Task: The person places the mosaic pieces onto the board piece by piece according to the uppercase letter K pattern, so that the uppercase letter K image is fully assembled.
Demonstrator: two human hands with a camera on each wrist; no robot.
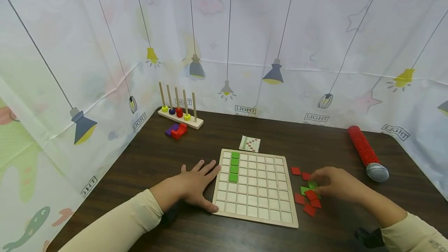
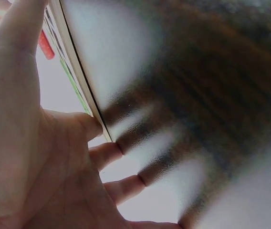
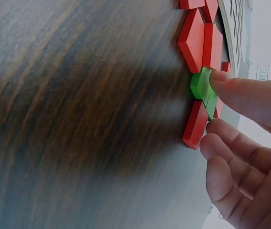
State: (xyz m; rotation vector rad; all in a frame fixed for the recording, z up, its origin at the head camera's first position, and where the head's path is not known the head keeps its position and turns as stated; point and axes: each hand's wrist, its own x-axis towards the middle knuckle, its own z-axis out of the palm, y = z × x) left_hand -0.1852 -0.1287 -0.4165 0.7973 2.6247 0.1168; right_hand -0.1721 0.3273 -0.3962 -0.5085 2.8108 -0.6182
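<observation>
My left hand [image 1: 192, 186] lies with its fingers spread at the left edge of a wooden grid board [image 1: 257, 220]. Its fingertips and thumb touch the frame there; the left wrist view shows its palm side. A column of several green square tiles [image 1: 233, 169] fills cells at the board's upper left. On the right, my right hand [image 1: 337, 184] reaches into a loose group of red tiles [image 1: 309, 210] and green tiles [image 1: 304, 191]. Its thumb and a curled finger close on the edges of a green tile [image 3: 202, 85] lying among the red ones.
Behind the board lies a small printed pattern card [image 1: 250, 144]. A wooden peg stand [image 1: 196, 123] with coloured beads stands at the back left, with red and purple blocks [image 1: 177, 130] before it. A red glittery microphone [image 1: 365, 151] lies at the right. Printed cloth [image 1: 217, 30] hangs behind.
</observation>
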